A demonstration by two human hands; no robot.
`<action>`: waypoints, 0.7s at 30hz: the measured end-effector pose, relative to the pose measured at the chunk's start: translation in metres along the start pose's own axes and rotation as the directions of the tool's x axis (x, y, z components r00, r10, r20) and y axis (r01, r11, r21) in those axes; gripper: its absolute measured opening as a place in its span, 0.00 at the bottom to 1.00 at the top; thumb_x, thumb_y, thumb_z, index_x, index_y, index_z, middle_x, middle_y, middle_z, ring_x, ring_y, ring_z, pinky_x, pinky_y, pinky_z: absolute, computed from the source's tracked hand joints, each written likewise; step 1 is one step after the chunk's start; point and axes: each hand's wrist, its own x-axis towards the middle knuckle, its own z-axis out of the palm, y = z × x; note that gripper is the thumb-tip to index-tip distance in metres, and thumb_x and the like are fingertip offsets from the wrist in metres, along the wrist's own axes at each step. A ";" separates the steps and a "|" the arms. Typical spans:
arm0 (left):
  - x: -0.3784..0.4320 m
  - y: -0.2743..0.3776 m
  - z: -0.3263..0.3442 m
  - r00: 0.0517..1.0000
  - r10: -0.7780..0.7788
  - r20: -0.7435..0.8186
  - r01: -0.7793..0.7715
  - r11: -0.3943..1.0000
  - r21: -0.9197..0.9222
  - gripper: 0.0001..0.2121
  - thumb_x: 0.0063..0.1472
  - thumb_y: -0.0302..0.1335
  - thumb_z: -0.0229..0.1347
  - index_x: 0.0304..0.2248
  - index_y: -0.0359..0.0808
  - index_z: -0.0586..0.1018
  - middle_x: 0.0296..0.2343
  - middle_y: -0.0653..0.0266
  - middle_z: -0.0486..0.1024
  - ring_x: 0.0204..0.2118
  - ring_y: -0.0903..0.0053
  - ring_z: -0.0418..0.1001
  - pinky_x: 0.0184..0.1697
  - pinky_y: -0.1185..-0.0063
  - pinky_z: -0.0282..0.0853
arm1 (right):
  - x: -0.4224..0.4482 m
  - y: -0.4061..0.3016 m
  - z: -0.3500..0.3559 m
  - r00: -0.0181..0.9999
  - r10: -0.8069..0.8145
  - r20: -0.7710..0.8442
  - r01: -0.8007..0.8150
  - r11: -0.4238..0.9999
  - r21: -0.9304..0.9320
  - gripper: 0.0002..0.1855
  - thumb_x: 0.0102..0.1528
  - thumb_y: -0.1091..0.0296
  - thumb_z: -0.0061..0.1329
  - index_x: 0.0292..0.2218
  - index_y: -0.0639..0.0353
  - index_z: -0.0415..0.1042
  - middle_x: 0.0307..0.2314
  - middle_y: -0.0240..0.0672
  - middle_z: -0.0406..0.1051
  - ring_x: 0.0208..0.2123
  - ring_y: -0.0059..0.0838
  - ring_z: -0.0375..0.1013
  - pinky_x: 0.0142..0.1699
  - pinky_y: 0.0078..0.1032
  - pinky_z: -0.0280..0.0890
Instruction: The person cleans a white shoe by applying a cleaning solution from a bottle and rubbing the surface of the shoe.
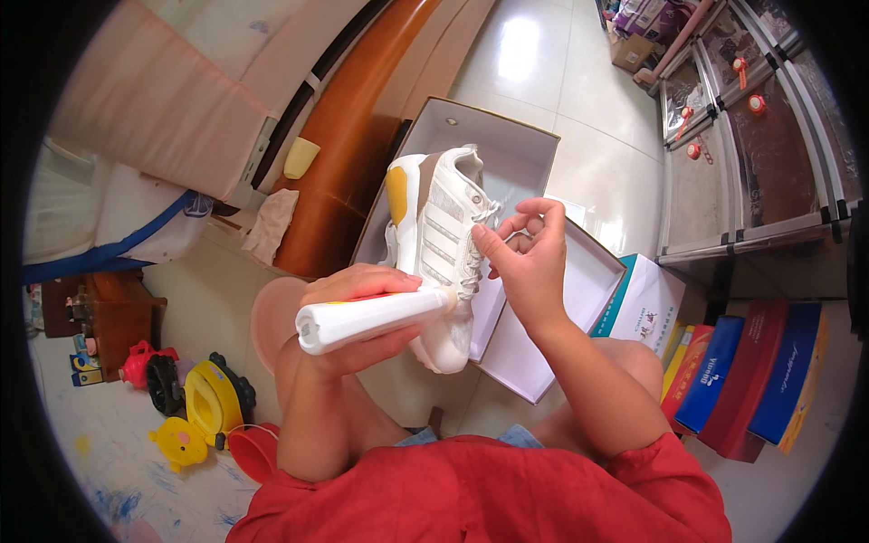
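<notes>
A white lace-up sneaker (pixel 441 224) with a yellow heel patch and a brown stripe is in front of me, toe towards me. My left hand (pixel 363 292) grips a white plastic bottle (pixel 370 319), and the bottle's pale tip (pixel 448 298) meets the sneaker near the lower laces. At the sneaker's other side is my right hand (pixel 533 251), its thumb against the laces (pixel 470 271) and its other fingers curled. Whether those fingers pinch a lace is unclear. Behind the sneaker lies an open shoe box (pixel 495 129); part of another white shoe (pixel 390 248) shows beside the heel.
A brown wooden bench (pixel 333 156) borders the left, with a pale yellow cup (pixel 301 157) and a cloth (pixel 271 224). Several coloured boxes (pixel 733 380) and a glass-door cabinet (pixel 753 156) stand right. A yellow child's potty (pixel 210 400) and red bucket (pixel 254 451) are lower left.
</notes>
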 end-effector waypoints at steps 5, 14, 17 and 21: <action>-0.002 -0.004 0.000 1.000 -0.021 0.014 0.022 0.998 -0.055 0.17 0.41 0.22 0.66 0.34 0.32 0.78 0.31 0.60 0.78 0.33 0.71 0.77 0.36 0.79 0.72 | 0.010 -0.015 -0.016 0.924 0.249 0.291 -0.257 0.966 -0.011 0.13 0.52 0.65 0.53 0.22 0.64 0.70 0.17 0.28 0.69 0.15 0.14 0.63 0.18 0.15 0.59; -0.005 -0.001 -0.001 0.991 -0.131 0.028 0.134 0.968 -0.211 0.17 0.44 0.19 0.65 0.37 0.31 0.78 0.34 0.60 0.76 0.35 0.77 0.75 0.37 0.83 0.70 | 0.018 -0.015 -0.031 0.865 0.288 0.410 -0.279 0.957 -0.084 0.10 0.50 0.66 0.54 0.24 0.62 0.70 0.17 0.28 0.69 0.16 0.13 0.64 0.18 0.15 0.60; -0.005 0.000 0.000 0.974 -0.228 0.009 0.224 0.944 -0.242 0.17 0.39 0.22 0.66 0.33 0.30 0.77 0.32 0.56 0.77 0.37 0.67 0.76 0.42 0.74 0.71 | 0.015 -0.013 -0.033 0.802 0.288 0.524 -0.266 0.957 -0.119 0.08 0.49 0.68 0.53 0.25 0.63 0.70 0.18 0.28 0.69 0.16 0.14 0.65 0.18 0.16 0.61; -0.007 -0.007 -0.002 0.989 -0.146 0.029 0.148 0.949 -0.279 0.18 0.44 0.17 0.64 0.38 0.30 0.77 0.35 0.60 0.76 0.35 0.77 0.75 0.38 0.83 0.70 | 0.012 -0.021 -0.032 0.725 0.304 0.618 -0.324 0.942 -0.084 0.10 0.47 0.71 0.52 0.33 0.66 0.71 0.27 0.33 0.71 0.18 0.17 0.68 0.20 0.17 0.64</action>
